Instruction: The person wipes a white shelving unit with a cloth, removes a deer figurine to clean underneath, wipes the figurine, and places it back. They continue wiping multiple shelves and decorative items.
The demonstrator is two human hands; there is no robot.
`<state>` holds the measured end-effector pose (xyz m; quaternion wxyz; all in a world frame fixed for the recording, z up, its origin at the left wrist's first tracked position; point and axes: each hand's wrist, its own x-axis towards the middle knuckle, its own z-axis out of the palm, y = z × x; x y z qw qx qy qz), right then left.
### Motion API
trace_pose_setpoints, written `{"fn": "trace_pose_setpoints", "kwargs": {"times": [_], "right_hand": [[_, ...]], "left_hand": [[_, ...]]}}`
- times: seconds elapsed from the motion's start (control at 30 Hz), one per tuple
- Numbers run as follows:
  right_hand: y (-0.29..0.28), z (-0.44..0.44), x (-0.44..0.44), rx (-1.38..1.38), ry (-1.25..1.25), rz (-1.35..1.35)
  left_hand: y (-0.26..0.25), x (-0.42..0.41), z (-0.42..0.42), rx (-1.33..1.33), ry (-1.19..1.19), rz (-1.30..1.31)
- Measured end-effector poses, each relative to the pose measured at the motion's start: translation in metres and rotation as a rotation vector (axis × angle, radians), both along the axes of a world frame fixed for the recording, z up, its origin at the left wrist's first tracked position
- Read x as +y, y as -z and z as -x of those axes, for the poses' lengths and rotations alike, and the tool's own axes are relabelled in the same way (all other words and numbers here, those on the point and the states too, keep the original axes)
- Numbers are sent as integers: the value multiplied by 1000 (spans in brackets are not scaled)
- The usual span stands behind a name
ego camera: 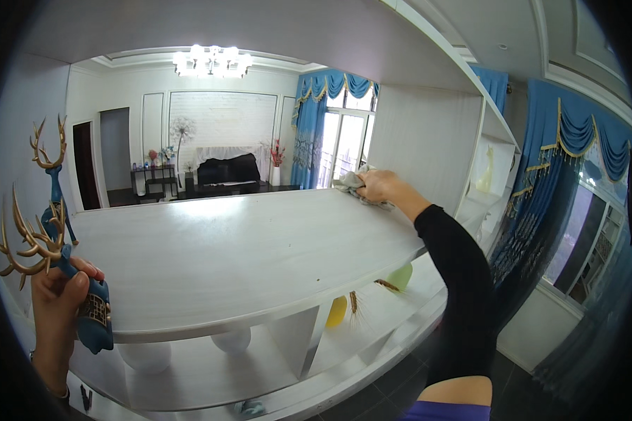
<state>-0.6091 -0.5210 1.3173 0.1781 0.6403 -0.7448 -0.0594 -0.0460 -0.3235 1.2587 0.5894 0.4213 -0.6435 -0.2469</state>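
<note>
My left hand point(63, 294) grips a blue deer figurine point(94, 310) by its neck; gold antlers rise above the hand. Behind it, against the left side panel, another blue deer figurine point(55, 194) with gold antlers stands on the shelf. At the far right part of the white shelf board point(205, 263), my right hand point(379, 187) presses a crumpled grey cloth point(350, 183) to the surface. A few dark specks dot the board between my hands.
Below, compartments hold white round objects point(231, 339), a yellow vase point(337, 311), a green vase point(400, 276) and dried wheat ears point(354, 302). A right side panel point(426, 131) bounds the shelf. Beyond its open back are a chandelier point(212, 61) and a covered television point(229, 169).
</note>
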Motion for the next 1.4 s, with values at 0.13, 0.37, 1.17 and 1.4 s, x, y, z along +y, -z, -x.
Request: {"fn": "trace_pose_setpoints", "kwargs": {"times": [0.13, 0.37, 1.17, 1.4], "right_hand": [[-8, -11, 65, 45, 89, -11], [11, 25, 148, -55, -10, 187], [-104, 29, 159, 941, -84, 880], [-61, 42, 84, 1069, -47, 660]], "left_hand": [[4, -5, -4, -28, 11, 27], [3, -5, -9, -6, 113, 12], [4, -5, -6, -7, 179, 22], [4, -5, -8, -42, 70, -7]]}}
